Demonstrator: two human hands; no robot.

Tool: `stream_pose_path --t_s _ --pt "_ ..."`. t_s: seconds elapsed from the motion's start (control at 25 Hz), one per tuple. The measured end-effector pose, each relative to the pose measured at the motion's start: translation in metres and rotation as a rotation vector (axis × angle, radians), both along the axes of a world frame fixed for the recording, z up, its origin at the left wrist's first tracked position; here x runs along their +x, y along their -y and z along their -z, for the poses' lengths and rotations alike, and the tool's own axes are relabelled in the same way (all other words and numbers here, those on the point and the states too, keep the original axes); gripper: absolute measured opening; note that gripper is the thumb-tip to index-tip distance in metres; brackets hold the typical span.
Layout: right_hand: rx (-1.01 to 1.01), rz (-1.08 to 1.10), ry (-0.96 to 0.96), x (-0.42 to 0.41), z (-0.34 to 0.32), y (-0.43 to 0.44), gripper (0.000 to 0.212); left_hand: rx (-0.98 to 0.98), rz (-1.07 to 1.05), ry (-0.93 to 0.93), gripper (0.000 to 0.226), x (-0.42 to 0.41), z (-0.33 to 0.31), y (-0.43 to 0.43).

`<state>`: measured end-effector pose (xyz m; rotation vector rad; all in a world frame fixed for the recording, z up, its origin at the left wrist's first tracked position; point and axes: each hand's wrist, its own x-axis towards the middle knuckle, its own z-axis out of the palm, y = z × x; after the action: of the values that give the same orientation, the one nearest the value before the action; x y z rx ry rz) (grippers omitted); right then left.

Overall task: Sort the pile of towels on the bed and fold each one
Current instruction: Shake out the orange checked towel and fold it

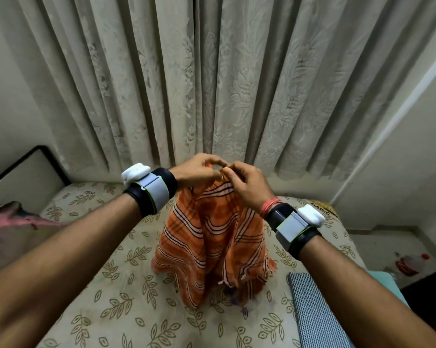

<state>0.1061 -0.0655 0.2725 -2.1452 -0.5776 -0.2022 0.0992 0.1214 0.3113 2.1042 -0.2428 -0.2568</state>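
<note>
left grip (199, 169), right grip (247, 182): both pinched towel (212, 234) top edge, side by side | towel hung straight below, long axis vertical, lower end on bed (111, 297)

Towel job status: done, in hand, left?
Done: one blue-grey patterned towel looks folded at the right edge of the bed. In hand: the orange striped towel, pinched at its top by left hand and right hand, hanging unfolded, lower end reaching the bed. Left: fold it; a crumpled pink cloth at far left probably needs folding too.
</note>
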Motion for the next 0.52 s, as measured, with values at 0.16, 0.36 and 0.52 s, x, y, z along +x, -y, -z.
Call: stream_pose_path --t_s 0.16,0.36,0.52 --pt "0.052 -0.044 -0.033 -0.002 -0.003 -0.002 0.015 0.085 0.035 -0.11 0.014 -0.004 0.001 0.001" --pt "-0.066 0.039 -0.009 -0.002 0.006 0.012 0.002 0.04 -0.095 0.017 0.021 -0.005 -0.004 -0.007" --pt "-0.258 0.222 -0.155 0.003 0.028 0.028 0.011 -0.043 -0.262 0.149 0.025 0.0 -0.01 -0.011"
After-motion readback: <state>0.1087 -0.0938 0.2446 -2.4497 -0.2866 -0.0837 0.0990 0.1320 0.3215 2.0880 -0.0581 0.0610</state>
